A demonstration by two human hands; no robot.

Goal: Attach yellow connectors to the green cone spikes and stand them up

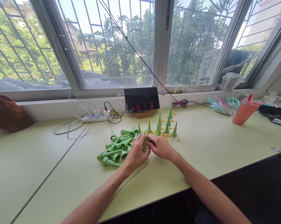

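My left hand (138, 150) is closed around a green watering spike (145, 145), a plastic cone partly hidden by the fingers. Against its upper part, my right hand (161, 147) is pinched shut; whatever lies between those fingertips is hidden. Left of the hands lies a heap of loose green spikes (117, 147). Just beyond my fingers are small yellow valve pieces (165, 135) in a scatter. Behind them, several spikes stand point up, some stacked into a tall column (168, 117) with yellow valves sticking out to the side.
A dark tablet (141, 100) leans at the back by the window. On the left is a power strip (94, 117) with looping cables. A red drink cup (246, 112), plastic-wrapped packs (221, 105) and a black strap-like item (274, 114) sit at the right.
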